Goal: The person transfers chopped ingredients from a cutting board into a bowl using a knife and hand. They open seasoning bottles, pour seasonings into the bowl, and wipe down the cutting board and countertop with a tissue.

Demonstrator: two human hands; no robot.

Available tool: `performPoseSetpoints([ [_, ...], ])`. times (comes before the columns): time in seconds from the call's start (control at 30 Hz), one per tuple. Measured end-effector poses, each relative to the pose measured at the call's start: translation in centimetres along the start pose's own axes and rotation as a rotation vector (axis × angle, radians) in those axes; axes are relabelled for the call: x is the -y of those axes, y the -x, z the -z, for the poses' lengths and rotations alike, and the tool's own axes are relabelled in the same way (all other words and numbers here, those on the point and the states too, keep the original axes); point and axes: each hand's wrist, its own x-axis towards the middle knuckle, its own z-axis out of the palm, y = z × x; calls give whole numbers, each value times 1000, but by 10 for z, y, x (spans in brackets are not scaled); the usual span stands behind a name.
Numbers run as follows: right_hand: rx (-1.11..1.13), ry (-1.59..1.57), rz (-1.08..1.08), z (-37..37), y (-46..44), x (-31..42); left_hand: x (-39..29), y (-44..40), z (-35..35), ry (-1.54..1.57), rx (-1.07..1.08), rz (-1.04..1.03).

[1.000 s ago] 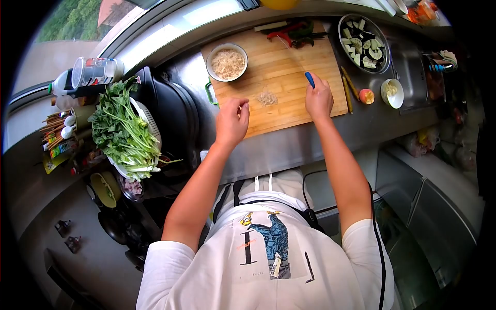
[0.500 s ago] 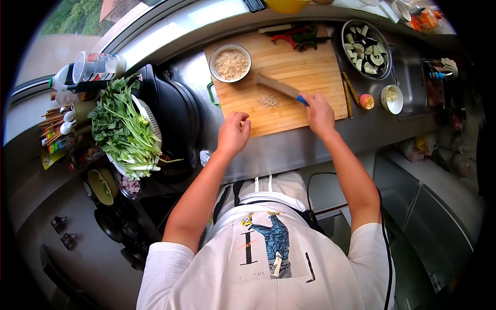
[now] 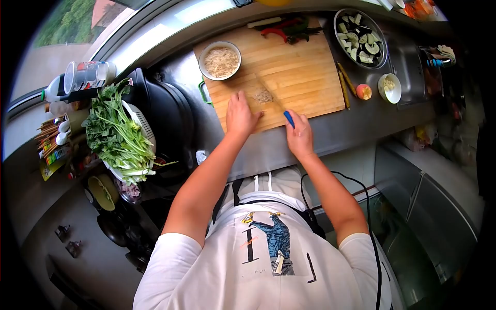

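My right hand (image 3: 299,134) grips the blue handle of a kitchen knife (image 3: 288,118). Its blade stands nearly edge-on, beside a small pile of pale shreds (image 3: 262,96) on the wooden cutting board (image 3: 299,67). Left of that pile, my left hand (image 3: 241,113) rests on the board with its thumb apart from the fingers and holds nothing. A bowl (image 3: 220,77) full of similar pale shreds sits on the board's far left part. Red and green peppers (image 3: 289,32) lie along the far edge, next to a pale stalk (image 3: 264,22).
Cut eggplant pieces fill a metal bowl (image 3: 384,51) right of the board. Brown sticks (image 3: 345,88), a reddish round fruit (image 3: 363,92) and a small white bowl (image 3: 388,97) stand near the sink (image 3: 413,77). Leafy greens (image 3: 116,134) heap over a white basket at left.
My right hand has come left and nearer, turning the knife steeper beside the pile. My left hand has moved further onto the board, its fingers now reaching forward. The pile looks more gathered.
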Motion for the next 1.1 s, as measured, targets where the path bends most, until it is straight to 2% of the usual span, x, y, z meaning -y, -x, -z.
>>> performPoseSetpoints([
  [0.07,16,-43,-5,-2,4,-2,-6,-8,-1,-17,19,-27],
  [0.13,-118,-158,-9,-5,4,-5,-7,-15,-5,-10,32,-87],
  [0.23,20,-423,-532,2,5,-31,-7,-23,-11,42,1,-61],
  [0.27,40,-306,-535,3,7,-45,-7,-24,-13,41,3,-62],
  [0.4,147,-266,-637,-2,14,-38,-15,-22,-17,77,18,-67],
  [0.43,145,-269,-645,-11,18,-43,-15,-20,-20,113,22,-80],
  [0.47,122,-211,-537,-24,22,-50,-16,-20,-21,111,27,-86],
  [0.57,106,-148,-434,-45,23,-47,-14,-21,-29,133,-27,-90],
  [0.63,125,-131,-423,-51,24,-41,-15,-21,-30,242,-52,-11],
  [0.8,135,-123,-376,-55,25,-25,-8,-26,-33,303,-56,19],
  [0.87,203,-360,-500,-49,25,-15,-5,-27,-33,310,-48,31],
  [0.97,241,-436,-573,-32,21,5,-2,-25,-30,301,-76,-32],
  [1.1,230,-411,-520,-13,6,30,-15,-30,3,391,-135,-76],
])
